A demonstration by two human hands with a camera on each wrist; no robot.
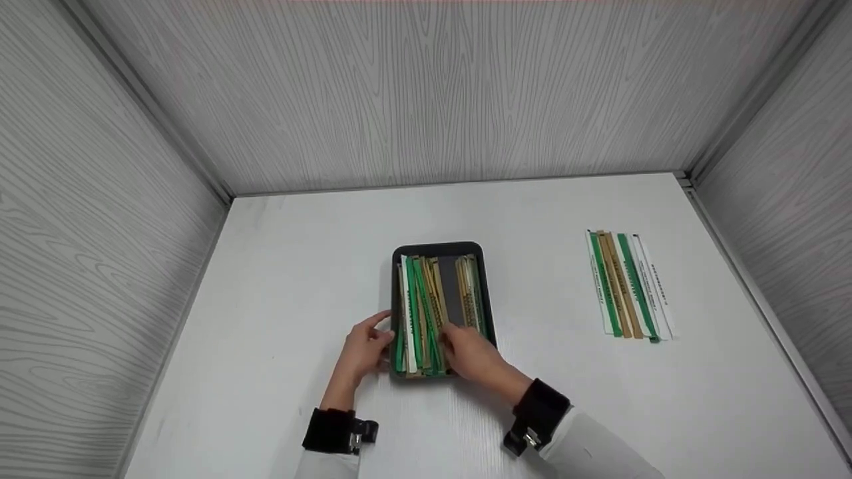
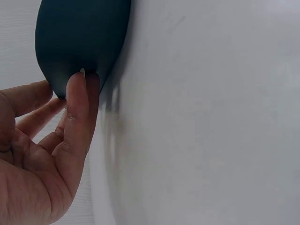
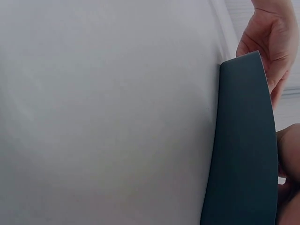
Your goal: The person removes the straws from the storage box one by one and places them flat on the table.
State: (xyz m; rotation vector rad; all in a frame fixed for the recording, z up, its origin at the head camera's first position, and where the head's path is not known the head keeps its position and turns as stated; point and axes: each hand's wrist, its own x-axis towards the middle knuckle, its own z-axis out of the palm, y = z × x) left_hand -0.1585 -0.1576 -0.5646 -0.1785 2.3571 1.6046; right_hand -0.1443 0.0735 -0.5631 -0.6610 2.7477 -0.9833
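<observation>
I see the left hand point(image 1: 363, 346) gripping the black tray point(image 1: 452, 289). I can't tell the right hand's point(image 1: 474, 354) hold among slim packets point(image 1: 418, 313) printed illegibly small.

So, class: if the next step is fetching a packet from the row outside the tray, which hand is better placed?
Probably the right hand: the packet row lies to its right, while the left hand touches the left side of the tray, farther away.
</observation>
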